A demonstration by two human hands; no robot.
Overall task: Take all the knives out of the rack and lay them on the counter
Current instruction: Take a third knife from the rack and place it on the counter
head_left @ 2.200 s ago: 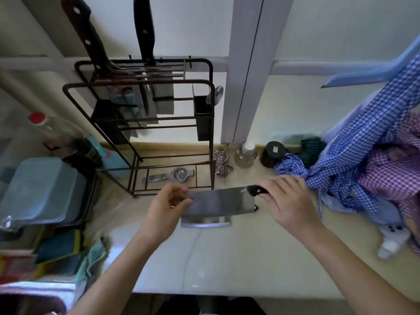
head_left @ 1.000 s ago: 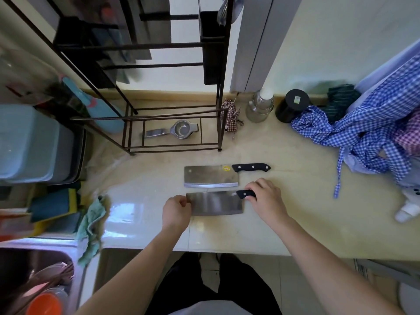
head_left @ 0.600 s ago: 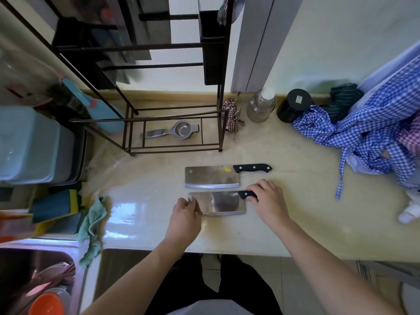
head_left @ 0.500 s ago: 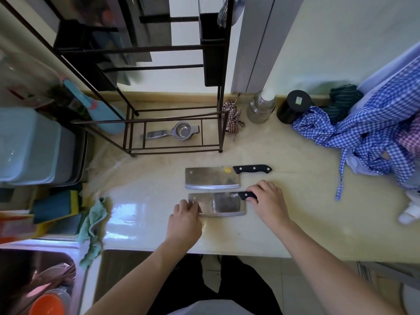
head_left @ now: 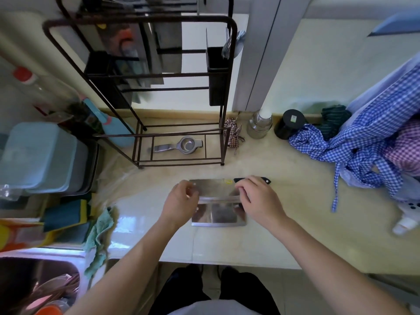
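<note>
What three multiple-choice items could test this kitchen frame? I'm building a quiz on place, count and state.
1. Where is the metal squeezer?
A. On the rack's bottom shelf
B. In the sink
C. On the checked cloth

2. How many cleavers lie on the counter?
A. One
B. Two
C. Four

3. What are the hands doing?
A. Gripping a bottle
B. Lifting a cleaver clear
C. Hovering open over the cleavers

Answers: 1 A, it lies inside the rack base. 2 B, far cleaver and near cleaver lie side by side. 3 C, left hand and right hand grasp nothing.
</note>
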